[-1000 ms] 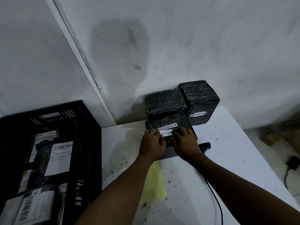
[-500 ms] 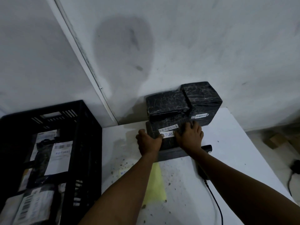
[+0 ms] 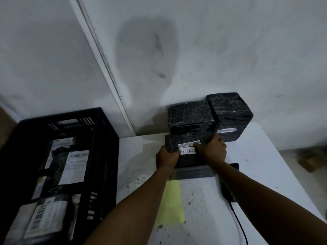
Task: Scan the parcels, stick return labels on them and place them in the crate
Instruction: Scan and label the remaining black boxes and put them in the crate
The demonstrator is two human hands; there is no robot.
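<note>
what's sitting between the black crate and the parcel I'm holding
Only bare white table between the crate and the parcel that both hands grip, seen in the head view.

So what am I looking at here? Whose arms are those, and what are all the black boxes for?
The camera sits on a person's head and looks down, so the arms you see are that person's own. There is no robot. The left hand and the right hand grip a black wrapped parcel by its two sides. It has a barcode sticker and a white label reading RETURN, which means it goes back to the sender. It rests on a grey flat parcel on the white table. Two more black parcels wait behind it, by the wall. A yellow sheet lies on the table, and a black handheld scanner with a cable lies beside it. On the left stands a black crate holding parcels that already have labels.
</note>
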